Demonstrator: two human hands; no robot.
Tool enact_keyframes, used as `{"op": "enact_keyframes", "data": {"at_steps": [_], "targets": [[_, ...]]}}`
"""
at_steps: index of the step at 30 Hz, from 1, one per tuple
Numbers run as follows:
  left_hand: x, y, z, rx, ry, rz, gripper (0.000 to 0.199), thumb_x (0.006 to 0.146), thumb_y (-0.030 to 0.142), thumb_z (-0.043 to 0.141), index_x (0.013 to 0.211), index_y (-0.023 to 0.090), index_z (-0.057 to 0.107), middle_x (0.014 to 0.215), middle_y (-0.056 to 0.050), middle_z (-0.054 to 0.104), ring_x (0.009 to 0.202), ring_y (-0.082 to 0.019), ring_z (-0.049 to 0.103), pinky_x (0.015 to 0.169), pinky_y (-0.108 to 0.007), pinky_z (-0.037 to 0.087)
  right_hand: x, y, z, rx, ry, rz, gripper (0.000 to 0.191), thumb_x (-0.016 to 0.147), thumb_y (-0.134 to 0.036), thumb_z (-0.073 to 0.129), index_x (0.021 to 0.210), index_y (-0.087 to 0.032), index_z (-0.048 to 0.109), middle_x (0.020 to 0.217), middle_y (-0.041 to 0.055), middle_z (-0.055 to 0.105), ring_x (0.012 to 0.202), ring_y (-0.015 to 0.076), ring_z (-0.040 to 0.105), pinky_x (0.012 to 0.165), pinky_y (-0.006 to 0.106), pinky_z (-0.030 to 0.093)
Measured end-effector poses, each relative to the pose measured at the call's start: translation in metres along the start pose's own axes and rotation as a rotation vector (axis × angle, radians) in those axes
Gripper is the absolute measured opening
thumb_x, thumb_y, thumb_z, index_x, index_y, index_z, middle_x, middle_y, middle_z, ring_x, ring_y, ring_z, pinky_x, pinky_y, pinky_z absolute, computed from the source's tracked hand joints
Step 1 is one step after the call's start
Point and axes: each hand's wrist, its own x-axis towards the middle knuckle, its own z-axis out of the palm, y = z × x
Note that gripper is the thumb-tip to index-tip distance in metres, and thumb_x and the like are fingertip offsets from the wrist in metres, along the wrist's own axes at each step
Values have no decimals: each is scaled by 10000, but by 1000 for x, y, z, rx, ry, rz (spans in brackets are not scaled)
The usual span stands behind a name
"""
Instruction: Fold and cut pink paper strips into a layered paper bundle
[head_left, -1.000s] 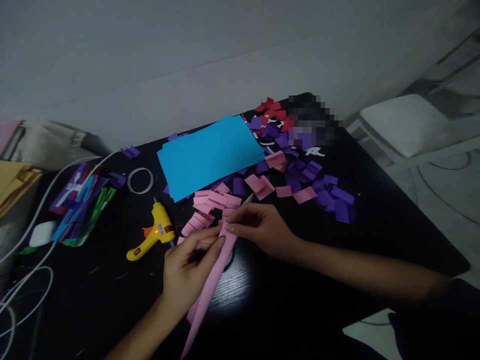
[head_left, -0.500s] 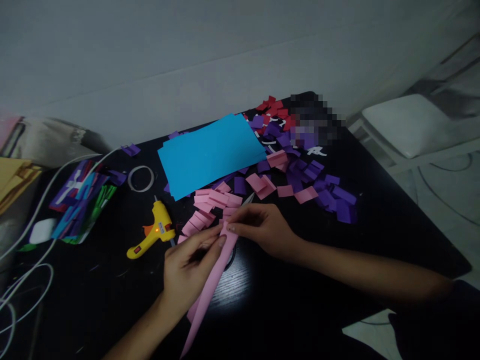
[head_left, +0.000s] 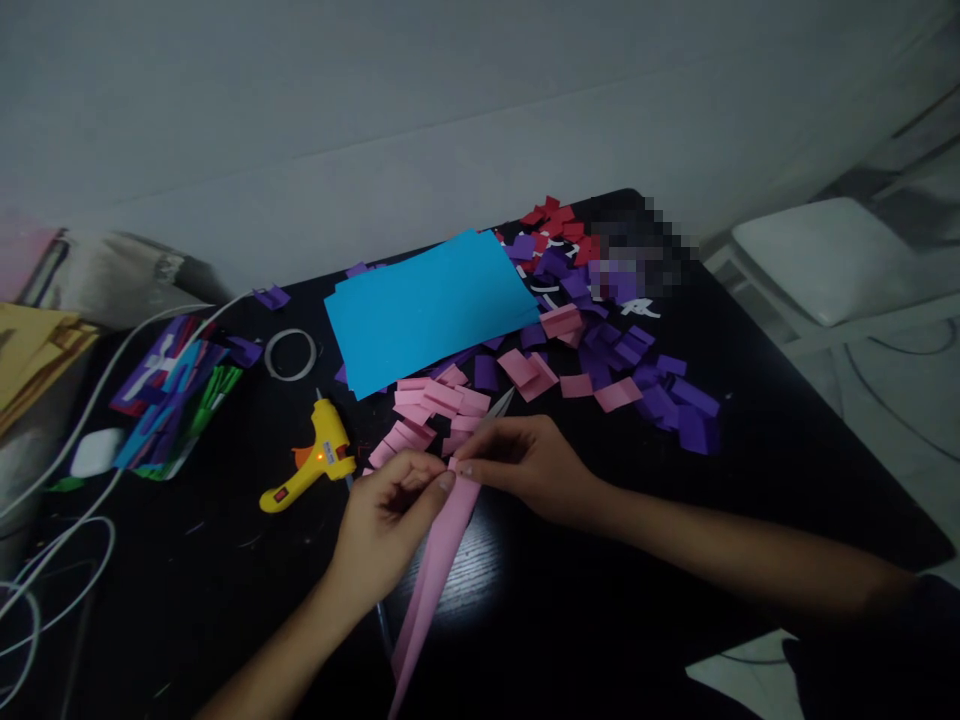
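Observation:
A long pink paper strip (head_left: 442, 545) hangs down toward me, its top end pinched between both hands. My left hand (head_left: 394, 515) grips the strip's left edge with thumb and forefinger. From the other side, my right hand (head_left: 529, 465) closes thumb and fingers on the same top end. Just beyond my right fingers, scissor blades (head_left: 501, 403) poke out, with the rest of the scissors hidden. Folded pink paper pieces (head_left: 442, 397) lie behind my hands. To the left rests a yellow glue gun (head_left: 326, 450) with an orange light lit.
Blue paper sheets (head_left: 435, 310) lie at the back of the black table (head_left: 622, 590). Purple pieces (head_left: 690, 405) and red pieces (head_left: 555, 215) are scattered rightward. A tape roll (head_left: 291, 355), a bundle of coloured strips (head_left: 176, 385) and white cables (head_left: 112, 530) are on the left. A white stool (head_left: 832, 255) stands beyond.
The pink strip's lower part has swung slightly to the right. Both hands keep their pinch at its top end. The whole view has shifted a little.

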Motion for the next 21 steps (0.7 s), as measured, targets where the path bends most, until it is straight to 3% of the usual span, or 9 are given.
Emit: {"op": "enact_keyframes", "data": {"at_steps": [7, 13, 21], "targets": [[1, -2, -6, 19, -119, -48, 223, 950, 310, 615, 772, 182, 655, 608, 27, 551, 541, -107, 500, 499, -198, 408, 1, 3, -1, -41, -54, 63, 170, 768, -310, 861, 854, -181, 791, 849, 33, 775, 801, 165, 732, 809, 320, 584], [1, -2, -7, -17, -5, 6, 217, 942, 297, 645, 754, 188, 645, 583, 33, 567, 518, -105, 533, 502, -195, 437, 3, 8, 0, 66, 1, 130, 348, 680, -342, 922, 900, -168, 718, 795, 3, 729, 714, 143, 700, 711, 285, 579], [2, 1, -4, -24, 41, 47, 193, 932, 266, 656, 754, 191, 659, 565, 38, 596, 490, -103, 572, 484, -184, 465, 3, 3, -1, 56, 31, 57, 349, 681, -303, 927, 916, -190, 695, 739, -33, 678, 679, 122, 658, 717, 278, 572]]}}
